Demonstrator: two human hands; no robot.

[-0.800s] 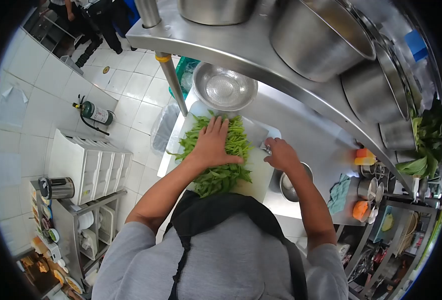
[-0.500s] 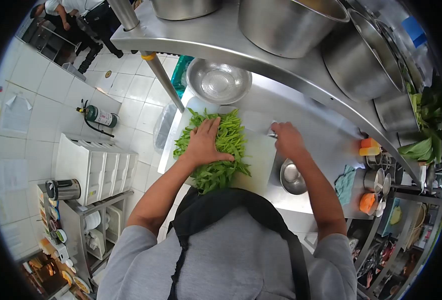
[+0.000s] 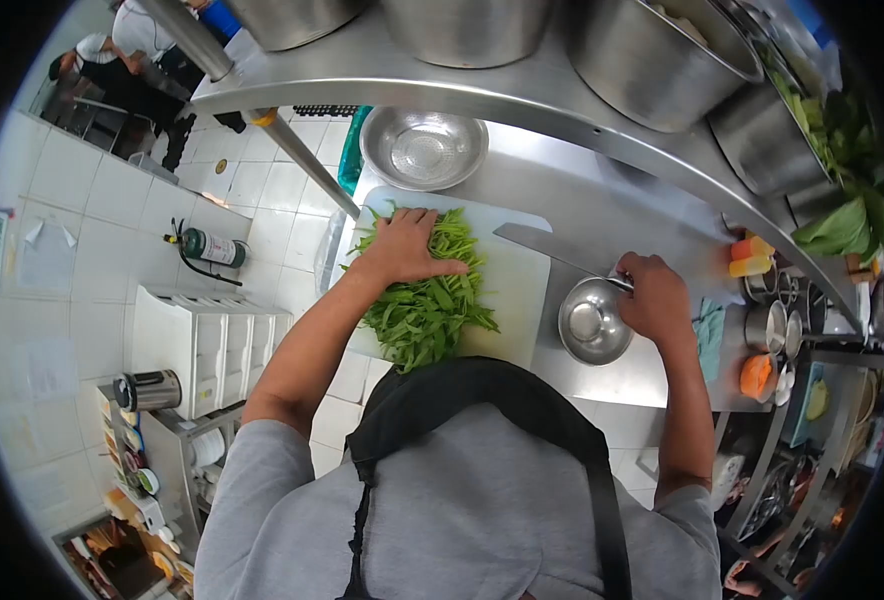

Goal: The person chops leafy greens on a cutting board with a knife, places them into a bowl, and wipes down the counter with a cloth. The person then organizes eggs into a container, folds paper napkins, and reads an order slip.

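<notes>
My left hand [image 3: 409,250] lies flat over a heap of long-stemmed leafy greens [image 3: 432,325], its fingers stretched out and the thumb apart. Under the greens is a pale cutting board [image 3: 519,285]. My right hand [image 3: 654,300] is closed around the handle of a knife [image 3: 554,247]. The broad blade points left, with its tip over the board's right edge, apart from the greens. Just below the handle sits a small steel bowl [image 3: 590,330], partly covered by my right hand. A perforated metal colander [image 3: 424,150] stands beyond the board.
Large steel pots [image 3: 652,65] line an overhead shelf [image 3: 442,90] along the far side. To the right are a teal cloth [image 3: 708,338], sauce bottles [image 3: 750,257] and an orange container [image 3: 758,377]. White drawers [image 3: 207,345] and a fire extinguisher [image 3: 212,247] are at left. People [image 3: 127,60] stand farther back.
My right hand has moved right and toward me with the knife, whose blade now shows fully. My left hand stays on the greens. The whole view has shifted slightly.
</notes>
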